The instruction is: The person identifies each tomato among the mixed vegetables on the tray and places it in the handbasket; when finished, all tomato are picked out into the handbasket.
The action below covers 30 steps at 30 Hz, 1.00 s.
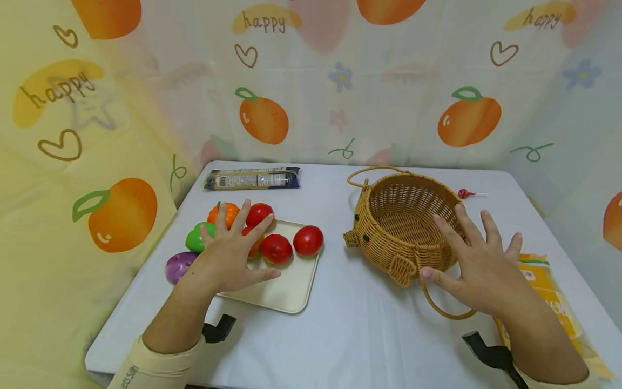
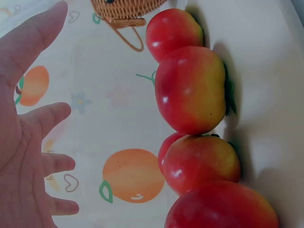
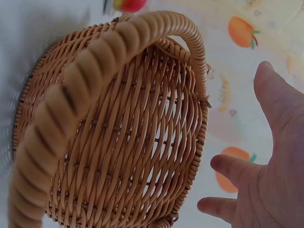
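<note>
Left hand [image 1: 227,260] over cream tray [image 1: 291,296] of glossy red fruits [image 1: 277,249], fingers spread, gripping nothing; right hand [image 1: 478,267] near wicker basket [image 1: 384,249], right of tray, also spread, nothing held. Fruits look smooth, probably slippery: cup the sides. Basket likely light, slightly springy; lift by its 2 looped handles [image 1: 452,317].

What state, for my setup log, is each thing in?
Left hand, open
Right hand, open
Basket, upright, uncovered
Tray, lying flat
Red fruits, seemingly whole
Purple piece, seemingly whole
Green piece, seemingly whole
Orange piece, seemingly whole
Dark packet, lying flat
Yellow bag, lying flat
Lollipop, lying down
</note>
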Tool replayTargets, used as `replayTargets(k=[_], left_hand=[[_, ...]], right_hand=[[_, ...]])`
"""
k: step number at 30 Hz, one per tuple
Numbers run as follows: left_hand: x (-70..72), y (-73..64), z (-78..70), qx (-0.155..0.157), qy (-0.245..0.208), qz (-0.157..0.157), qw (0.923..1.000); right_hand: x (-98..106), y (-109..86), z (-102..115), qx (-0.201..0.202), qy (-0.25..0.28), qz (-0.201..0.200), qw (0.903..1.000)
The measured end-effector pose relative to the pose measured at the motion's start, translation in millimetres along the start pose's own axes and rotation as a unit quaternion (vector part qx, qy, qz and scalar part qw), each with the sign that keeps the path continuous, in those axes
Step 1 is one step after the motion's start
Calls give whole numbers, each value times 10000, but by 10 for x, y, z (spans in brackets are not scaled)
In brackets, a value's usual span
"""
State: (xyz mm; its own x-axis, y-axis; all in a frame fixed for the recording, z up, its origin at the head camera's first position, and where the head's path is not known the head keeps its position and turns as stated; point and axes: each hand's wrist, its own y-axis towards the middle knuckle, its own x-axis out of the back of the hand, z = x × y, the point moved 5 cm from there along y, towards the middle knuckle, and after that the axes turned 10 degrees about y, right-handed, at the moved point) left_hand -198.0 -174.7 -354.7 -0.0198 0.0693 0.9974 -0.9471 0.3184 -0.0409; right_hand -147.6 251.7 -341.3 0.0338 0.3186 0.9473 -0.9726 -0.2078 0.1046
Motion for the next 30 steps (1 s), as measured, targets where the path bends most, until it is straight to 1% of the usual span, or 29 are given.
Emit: replayTargets(k=[10, 17, 22, 25, 30], left_hand=[[7, 67, -69, -66, -4, 44, 10000], [17, 148, -140, -154, -25, 51, 9999], [17, 210, -208, -203, -39, 137, 9997], [10, 250, -256, -287, -28, 180, 9994], [-12, 355, -379, -582, -17, 70, 9983]], right_hand=[[5, 0, -42, -20, 13, -111, 9999], [11, 0, -2, 111, 247, -230, 9994], [4, -4, 66, 306, 334, -366, 9983], [-14, -9, 99, 436, 359, -459, 9973], [-50, -9, 126, 602, 333, -615, 9957]])
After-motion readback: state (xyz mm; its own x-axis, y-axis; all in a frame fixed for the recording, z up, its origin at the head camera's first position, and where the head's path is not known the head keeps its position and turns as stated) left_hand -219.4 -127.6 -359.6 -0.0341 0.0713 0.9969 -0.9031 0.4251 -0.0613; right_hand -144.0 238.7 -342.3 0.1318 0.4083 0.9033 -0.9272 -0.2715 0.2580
